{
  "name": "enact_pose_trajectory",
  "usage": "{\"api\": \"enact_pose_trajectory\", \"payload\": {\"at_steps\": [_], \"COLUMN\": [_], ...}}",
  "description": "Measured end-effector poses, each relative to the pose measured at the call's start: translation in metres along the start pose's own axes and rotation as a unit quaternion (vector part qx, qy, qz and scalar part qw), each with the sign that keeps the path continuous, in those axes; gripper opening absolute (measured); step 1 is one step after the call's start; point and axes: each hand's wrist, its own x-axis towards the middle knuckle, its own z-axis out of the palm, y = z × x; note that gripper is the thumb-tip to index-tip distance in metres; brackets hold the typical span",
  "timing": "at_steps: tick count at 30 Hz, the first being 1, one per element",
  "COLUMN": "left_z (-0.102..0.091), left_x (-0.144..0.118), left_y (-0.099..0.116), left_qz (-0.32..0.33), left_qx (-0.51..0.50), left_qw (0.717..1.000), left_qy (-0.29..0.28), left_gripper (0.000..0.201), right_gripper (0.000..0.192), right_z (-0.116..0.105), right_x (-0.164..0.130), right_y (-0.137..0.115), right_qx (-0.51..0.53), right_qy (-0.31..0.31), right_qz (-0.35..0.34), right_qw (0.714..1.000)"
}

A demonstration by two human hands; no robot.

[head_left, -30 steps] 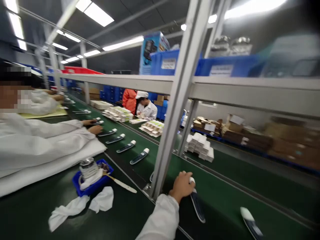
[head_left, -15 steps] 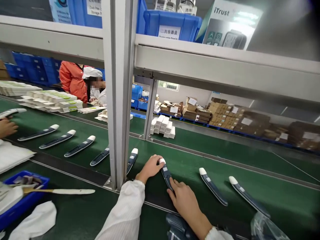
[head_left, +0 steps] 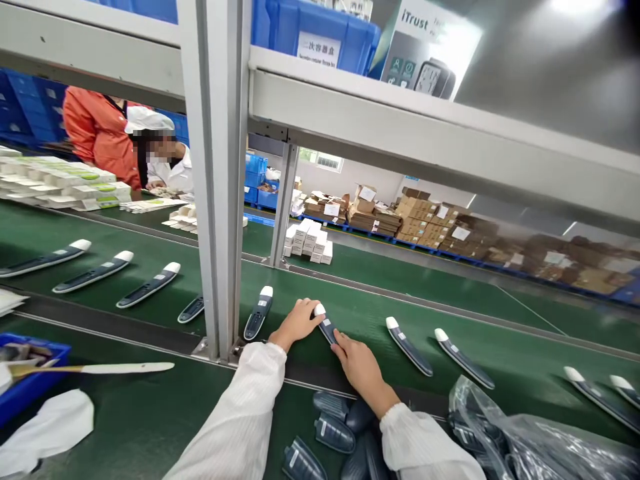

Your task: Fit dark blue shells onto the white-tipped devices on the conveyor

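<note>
Both my hands are on one slim, slightly curved dark blue handheld device with a white tip, low over the green belt. At its white tip end, my left hand closes thumb and fingers on it. My right hand grips the lower end and hides it. Just left of my left hand lies another such device, its recessed inside facing up. Loose dark blue shell covers are heaped on the near surface below my right forearm.
More devices lie spaced along the belt, one to the right and another to the left. A metal post rises left of my hands. A clear plastic bag holds dark parts. A blue bin sits left; people work beyond.
The view has swung right and down, showing more covers, the bag and further devices. My right hand now covers more of the device. A co-worker's hand at the left edge is out of view.
</note>
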Motion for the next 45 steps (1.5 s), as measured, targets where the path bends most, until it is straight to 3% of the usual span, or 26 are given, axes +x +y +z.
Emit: {"api": "enact_pose_trajectory", "payload": {"at_steps": [4, 7, 9, 12, 17, 22, 27, 32, 37, 41, 45], "left_z": [-0.01, -0.027, -0.036, -0.047, -0.054, -0.052, -0.046, -0.036, -0.028, -0.025, -0.021], "left_x": [-0.001, -0.003, -0.005, -0.011, -0.013, -0.01, -0.009, -0.008, -0.006, -0.004, -0.003], "left_y": [0.0, -0.001, -0.004, -0.011, -0.027, -0.033, -0.029, -0.02, -0.017, -0.019, -0.021], "left_qz": [-0.023, -0.079, -0.129, -0.213, -0.293, -0.29, -0.28, -0.249, -0.241, -0.216, -0.185], "left_qx": [0.056, 0.119, 0.159, 0.18, 0.071, 0.036, 0.026, 0.04, 0.018, -0.001, -0.032], "left_qw": [0.989, 0.961, 0.942, 0.934, 0.951, 0.954, 0.958, 0.965, 0.968, 0.974, 0.98], "left_qy": [0.134, 0.238, 0.264, 0.224, 0.066, 0.066, 0.064, 0.067, 0.069, 0.068, 0.064], "left_gripper": [0.055, 0.047, 0.046, 0.051, 0.051, 0.042, 0.032, 0.026, 0.026, 0.021, 0.02], "right_gripper": [0.053, 0.043, 0.038, 0.037, 0.038, 0.041, 0.035, 0.027, 0.03, 0.041, 0.044], "right_z": [-0.018, -0.031, -0.035, -0.037, -0.043, -0.048, -0.048, -0.045, -0.016, 0.009, 0.015], "right_x": [-0.026, -0.053, -0.067, -0.074, -0.064, -0.054, -0.06, -0.053, -0.01, 0.029, 0.052], "right_y": [0.011, 0.0, -0.014, -0.033, -0.034, -0.023, -0.024, -0.019, -0.009, -0.011, -0.021], "right_qx": [0.069, 0.118, 0.108, 0.061, 0.098, 0.148, 0.158, 0.244, 0.355, 0.3, 0.239], "right_qy": [0.028, -0.046, -0.111, -0.153, -0.203, -0.227, -0.242, -0.143, -0.043, 0.025, 0.078], "right_qz": [0.009, -0.085, -0.145, -0.156, -0.134, -0.176, -0.153, -0.087, -0.029, 0.065, 0.055], "right_qw": [0.997, 0.988, 0.977, 0.974, 0.965, 0.947, 0.945, 0.955, 0.933, 0.951, 0.966]}}
